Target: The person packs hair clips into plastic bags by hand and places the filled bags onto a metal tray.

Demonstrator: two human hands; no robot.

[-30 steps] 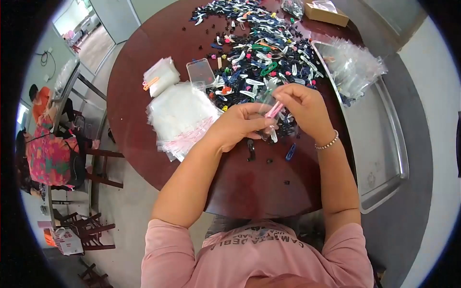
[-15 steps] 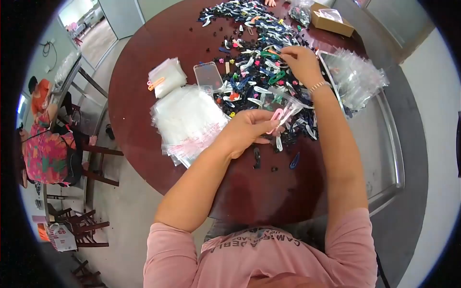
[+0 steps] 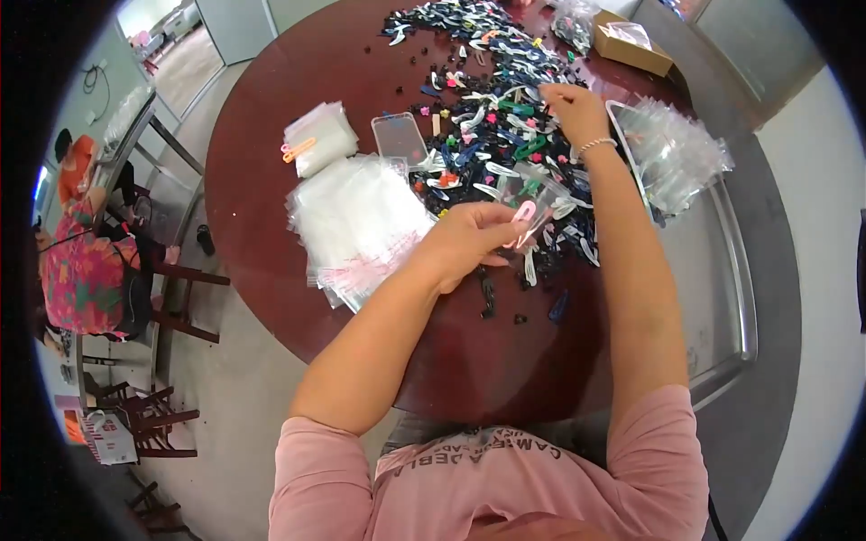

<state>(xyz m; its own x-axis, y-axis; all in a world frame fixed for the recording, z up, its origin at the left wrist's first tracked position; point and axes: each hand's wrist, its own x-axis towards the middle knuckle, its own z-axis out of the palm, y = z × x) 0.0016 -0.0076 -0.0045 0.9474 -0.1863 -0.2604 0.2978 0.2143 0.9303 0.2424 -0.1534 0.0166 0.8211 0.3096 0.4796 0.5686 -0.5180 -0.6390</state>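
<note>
Between its thumb and fingers, my left hand (image 3: 469,242) grips a pink snap hair clip (image 3: 524,213) together with a small clear plastic bag (image 3: 541,191). The bag stretches to the right over the pile. Farther up, my right hand (image 3: 579,115) is at the right edge of a heap of hair clips (image 3: 492,135) in black, white, blue and green. Its fingers are closed towards the thumb at the clips; what they pinch is too small to make out. Left of my left hand lies a fanned stack of clear bags (image 3: 356,225).
A smaller bag stack (image 3: 323,144) has an orange clip (image 3: 299,151) on it, beside a clear plastic tray (image 3: 400,138). At right, filled bags (image 3: 672,153) lie in a white-rimmed tray. A cardboard box (image 3: 631,50) stands at the back. People sit at another table on the left.
My right hand has shifted slightly over the clips, and its fingers have drawn closer together. My left hand keeps hold of the pink clip and bag. The view has moved a little.
</note>
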